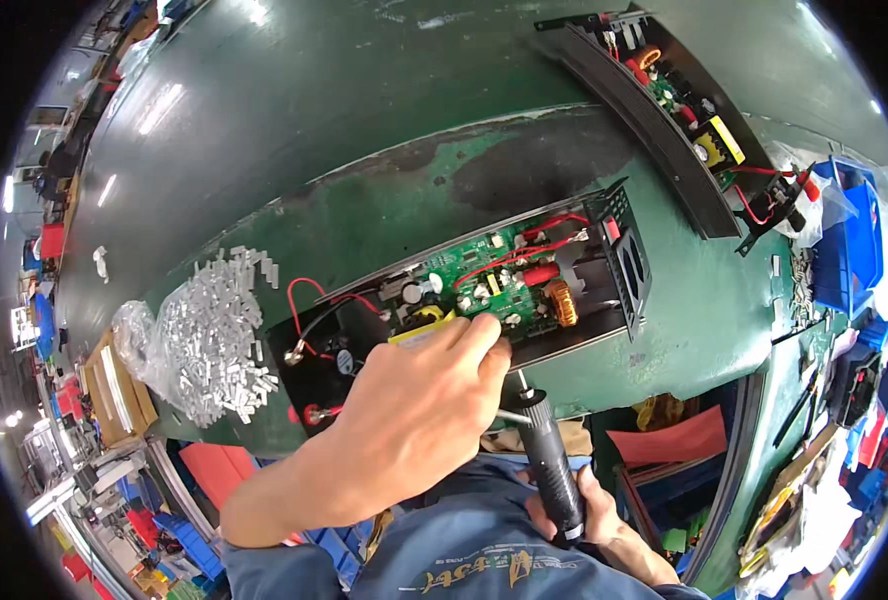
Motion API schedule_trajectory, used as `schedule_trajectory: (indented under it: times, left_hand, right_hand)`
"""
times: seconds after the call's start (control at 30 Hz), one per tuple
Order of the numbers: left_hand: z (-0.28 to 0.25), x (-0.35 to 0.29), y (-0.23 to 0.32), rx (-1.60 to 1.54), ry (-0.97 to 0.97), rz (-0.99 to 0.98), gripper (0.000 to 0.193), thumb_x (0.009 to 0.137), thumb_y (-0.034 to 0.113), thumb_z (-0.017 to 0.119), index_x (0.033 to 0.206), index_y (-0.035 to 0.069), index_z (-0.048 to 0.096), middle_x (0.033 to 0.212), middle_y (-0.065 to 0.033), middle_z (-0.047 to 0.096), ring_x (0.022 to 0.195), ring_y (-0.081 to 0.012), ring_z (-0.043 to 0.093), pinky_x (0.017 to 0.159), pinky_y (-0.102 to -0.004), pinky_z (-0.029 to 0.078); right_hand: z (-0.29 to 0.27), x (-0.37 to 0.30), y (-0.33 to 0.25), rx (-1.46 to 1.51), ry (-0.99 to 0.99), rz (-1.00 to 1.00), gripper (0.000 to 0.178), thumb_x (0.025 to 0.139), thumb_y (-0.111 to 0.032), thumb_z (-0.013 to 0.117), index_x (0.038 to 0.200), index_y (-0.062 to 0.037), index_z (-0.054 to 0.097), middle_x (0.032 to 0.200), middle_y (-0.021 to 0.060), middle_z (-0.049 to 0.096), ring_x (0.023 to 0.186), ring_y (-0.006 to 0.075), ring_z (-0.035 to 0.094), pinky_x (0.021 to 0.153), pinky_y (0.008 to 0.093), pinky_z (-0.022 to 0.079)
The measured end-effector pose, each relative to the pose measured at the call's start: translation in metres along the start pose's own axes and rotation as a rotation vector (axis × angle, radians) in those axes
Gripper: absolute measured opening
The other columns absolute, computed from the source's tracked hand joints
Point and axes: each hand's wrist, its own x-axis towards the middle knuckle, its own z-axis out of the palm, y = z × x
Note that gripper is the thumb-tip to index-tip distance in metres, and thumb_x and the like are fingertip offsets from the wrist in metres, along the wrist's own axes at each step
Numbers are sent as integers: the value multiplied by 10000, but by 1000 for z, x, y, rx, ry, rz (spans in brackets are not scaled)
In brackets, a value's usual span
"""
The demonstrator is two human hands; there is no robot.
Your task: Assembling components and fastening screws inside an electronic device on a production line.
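Seemingly midway: the board [509,302] sits in the open case [579,338] on the surface [674,370]; closing up looks left to do. Right hand's [606,518] grip is clamped round the driver [554,465]; left hand [426,385] crosses the case's near edge (its grip, I can't tell).

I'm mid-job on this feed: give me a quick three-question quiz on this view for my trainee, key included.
1. True or false: the left grip is over the nearer open black housing.

2. Multiple choice: what holds the black cylindrical tool?
a) the left grip
b) the right grip
c) neither

3. Fill in the blank: in the picture, the pile of small whitish pieces lies to the ____ of that housing.

Key: 1. true; 2. b; 3. left
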Motion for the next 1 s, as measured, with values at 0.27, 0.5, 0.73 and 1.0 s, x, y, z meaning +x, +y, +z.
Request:
schedule_trajectory:
  times: [0.27, 0.5, 0.73, 1.0]
  left_hand:
    - [-36, 39, -55, 280, 124, 40, 297, 926, 247, 665, 724, 37, 724, 671, -169, 678, 659, -315, 705, 579, -421, 532]
    - [-42, 32, -73, 292, -68, 29, 556, 1009, 404, 557, 653, -5, 674, 598, -206, 600, 622, -399, 638, 625, -464, 507]
    - [-6, -28, -56, -694, -104, -570, 437, 996, 266, 509, 776, -57, 704, 684, -137, 741, 604, -221, 745, 692, -325, 590]
    - [60, -70, -15, -1530, 239, -582, 445, 1064, 239, 430, 1039, -175, 591, 959, -306, 720, 705, -325, 748, 571, -370, 619]
  right_hand:
    - [-31, -34, 22, -508, 454, -478, 894, 971, -777, 266, 1323, 11, 502, 813, 85, 603, 678, 168, 587, 649, 317, 475]
    - [-3, -51, -40, -777, 771, -497, 644, 883, -173, 697, 1437, 5, 421, 1032, 86, 605, 903, 143, 563, 821, 307, 480]
    - [28, -37, -110, -1797, 1131, -886, 447, 948, -35, 657, 1378, -2, 538, 1274, 227, 532, 1133, 373, 541, 982, 453, 447]
    - [78, 11, -83, -2009, 336, -1271, 487, 691, -44, 823, 1159, -69, 688, 1145, 108, 639, 1003, 301, 629, 858, 420, 485]
